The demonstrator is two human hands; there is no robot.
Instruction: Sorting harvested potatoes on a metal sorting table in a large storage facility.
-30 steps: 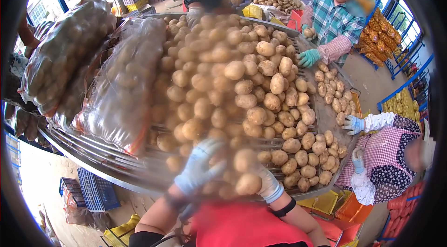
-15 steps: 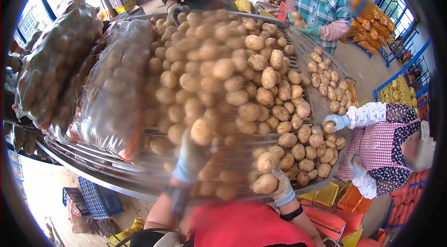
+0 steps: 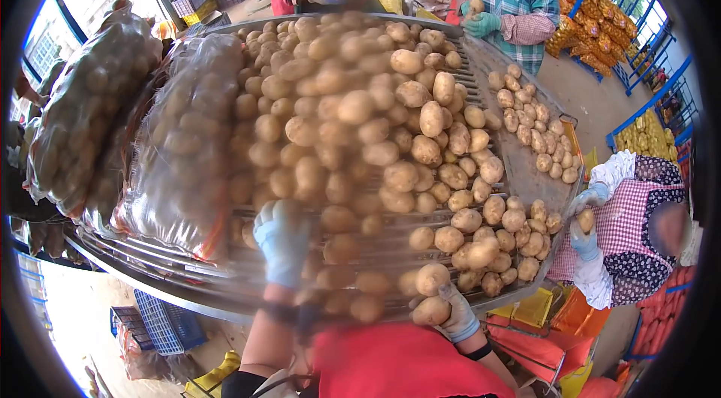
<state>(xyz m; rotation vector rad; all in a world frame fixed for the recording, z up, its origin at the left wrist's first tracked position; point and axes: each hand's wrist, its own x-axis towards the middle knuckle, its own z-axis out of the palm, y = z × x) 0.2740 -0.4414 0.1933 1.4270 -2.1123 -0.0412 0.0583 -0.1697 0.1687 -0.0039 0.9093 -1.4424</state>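
Note:
My left hand, in a light blue and white glove, reaches over the slatted metal table at the near edge of a large heap of potatoes. Its back faces up; the fingertips are blurred and partly hidden, so I cannot tell whether they grip anything. Farther right, near the table's front edge, my right hand has its gloved fingers round a potato. Another potato sits just above that one, against the fingertips. Loose potatoes lie to the right of this hand.
Filled clear sacks lie along the table's left side. Co-workers stand around: one at the right holds a potato, one in a checked shirt at the far right, another at the far edge. Blue crates stand on the floor.
My left hand has moved left, and the potato at its fingers is gone from there. My right hand keeps its potato. The far co-worker lifts potatoes; the one at right brings both hands together.

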